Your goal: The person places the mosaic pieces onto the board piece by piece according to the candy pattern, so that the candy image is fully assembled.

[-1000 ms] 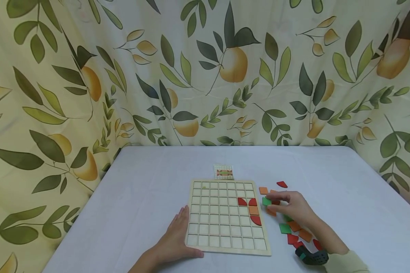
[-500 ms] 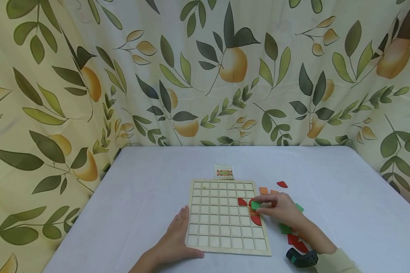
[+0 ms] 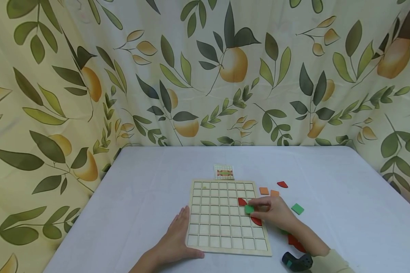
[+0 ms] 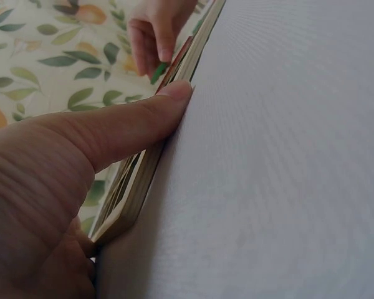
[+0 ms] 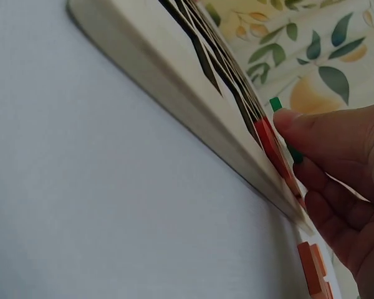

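A light wooden grid board [image 3: 225,230] lies in front of me, with red quarter-round tiles [image 3: 242,201] in cells on its right side. My right hand [image 3: 275,212] pinches a green square tile [image 3: 249,209] between thumb and fingers over those cells. The right wrist view shows the green tile [image 5: 275,104] tilted above the red one at the board's edge. At the board's front left corner, my left hand [image 3: 175,242] rests with straight fingers along the side. Its thumb [image 4: 137,124] lies against the front edge. The right hand hides some cells.
A small pattern card [image 3: 223,172] lies behind the board. Right of the board are loose orange tiles [image 3: 264,191], a red quarter-round [image 3: 282,184], a green square [image 3: 297,209] and more pieces partly under my forearm. A black wrist device [image 3: 297,261] sits at the right sleeve.
My right hand has picked up the green square tile from beside the board and carried it left over the grid. The left hand has stayed at the board's corner.
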A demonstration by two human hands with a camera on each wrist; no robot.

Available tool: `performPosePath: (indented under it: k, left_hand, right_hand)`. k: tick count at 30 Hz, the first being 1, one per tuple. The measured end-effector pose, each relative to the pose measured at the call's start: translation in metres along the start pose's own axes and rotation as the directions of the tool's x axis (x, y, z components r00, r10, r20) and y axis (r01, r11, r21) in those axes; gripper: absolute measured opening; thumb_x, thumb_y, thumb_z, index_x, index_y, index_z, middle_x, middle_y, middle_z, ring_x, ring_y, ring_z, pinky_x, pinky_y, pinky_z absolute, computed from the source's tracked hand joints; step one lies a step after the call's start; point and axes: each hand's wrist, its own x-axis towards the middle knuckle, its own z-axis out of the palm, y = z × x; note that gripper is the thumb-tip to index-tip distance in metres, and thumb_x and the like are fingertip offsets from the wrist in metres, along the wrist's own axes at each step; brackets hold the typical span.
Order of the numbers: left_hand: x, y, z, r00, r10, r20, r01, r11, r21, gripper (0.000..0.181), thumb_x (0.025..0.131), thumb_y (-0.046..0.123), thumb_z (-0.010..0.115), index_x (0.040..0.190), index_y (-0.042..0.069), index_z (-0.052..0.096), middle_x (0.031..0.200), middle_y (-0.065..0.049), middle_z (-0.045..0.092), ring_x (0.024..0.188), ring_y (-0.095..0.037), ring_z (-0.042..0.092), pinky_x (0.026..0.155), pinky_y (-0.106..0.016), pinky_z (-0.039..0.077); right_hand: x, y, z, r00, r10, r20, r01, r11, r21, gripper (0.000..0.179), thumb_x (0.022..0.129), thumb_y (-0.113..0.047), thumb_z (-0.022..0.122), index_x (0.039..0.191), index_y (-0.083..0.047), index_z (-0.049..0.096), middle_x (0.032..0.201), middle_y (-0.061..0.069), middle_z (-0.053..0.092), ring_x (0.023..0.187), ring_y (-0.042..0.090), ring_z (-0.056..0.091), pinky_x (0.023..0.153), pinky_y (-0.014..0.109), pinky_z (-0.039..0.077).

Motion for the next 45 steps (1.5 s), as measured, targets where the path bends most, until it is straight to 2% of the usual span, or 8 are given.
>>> performPosePath:
  k: [10,20,26,34,45]
  left_hand:
    - [-0.0005,-0.0006,-0.0004,1.000,0.004,-0.003,-0.004,1.000,0.005,0.131,0.058,0.065,0.073,0.144,-0.006,0.005,0.151,-0.020,0.005,0.138,-0.028,0.002,0.109,-0.047,0.007]
    - [-0.0003,-0.0037,0.0014,1.000,0.016,-0.006,-0.016,1.000,-0.008,0.132,0.057,0.068,0.071,0.144,-0.006,0.004,0.151,-0.020,0.005,0.138,-0.029,0.002,0.108,-0.049,0.007]
    - [-0.0004,-0.0039,0.0012,0.999,0.032,-0.015,-0.032,0.999,-0.006,0.131,0.058,0.066,0.072,0.144,-0.007,0.005,0.150,-0.021,0.006,0.138,-0.031,0.003,0.108,-0.051,0.008]
    - [-0.0006,-0.0030,0.0008,1.000,0.021,-0.009,-0.021,1.000,-0.006,0.131,0.058,0.066,0.073,0.144,-0.006,0.005,0.151,-0.020,0.006,0.138,-0.029,0.002,0.108,-0.050,0.008]
    - [-0.0005,-0.0026,0.0005,0.999,0.031,-0.012,-0.031,0.999,-0.008,0.131,0.059,0.066,0.072,0.144,-0.007,0.004,0.150,-0.022,0.006,0.138,-0.031,0.002,0.108,-0.051,0.008]
  right_hand:
    - [0.0023,-0.0007,0.0051,1.000,-0.008,-0.022,0.007,0.999,-0.035,0.032,0.072,-0.022,0.079,0.102,-0.012,0.072,0.099,-0.005,0.067,0.099,0.018,0.057,0.077,0.029,0.050]
    - [0.0013,-0.0034,0.0062,0.994,-0.105,0.015,0.106,0.991,-0.083,0.032,0.074,-0.018,0.078,0.105,-0.014,0.071,0.102,-0.009,0.066,0.100,0.014,0.057,0.081,0.034,0.049]
    - [0.0021,-0.0065,0.0081,0.993,-0.113,0.013,0.114,0.989,-0.098,0.030,0.074,-0.015,0.077,0.103,-0.015,0.071,0.099,-0.011,0.066,0.099,0.013,0.057,0.082,0.034,0.049]
    - [0.0026,-0.0070,0.0097,0.993,-0.113,0.027,0.115,0.987,-0.114,0.028,0.075,-0.014,0.076,0.102,-0.016,0.071,0.099,-0.012,0.066,0.101,0.014,0.056,0.082,0.035,0.048]
    - [0.0031,-0.0050,0.0097,0.989,-0.145,0.039,0.148,0.984,-0.098,0.026,0.076,-0.013,0.075,0.101,-0.015,0.071,0.098,-0.011,0.065,0.099,0.014,0.057,0.081,0.032,0.049]
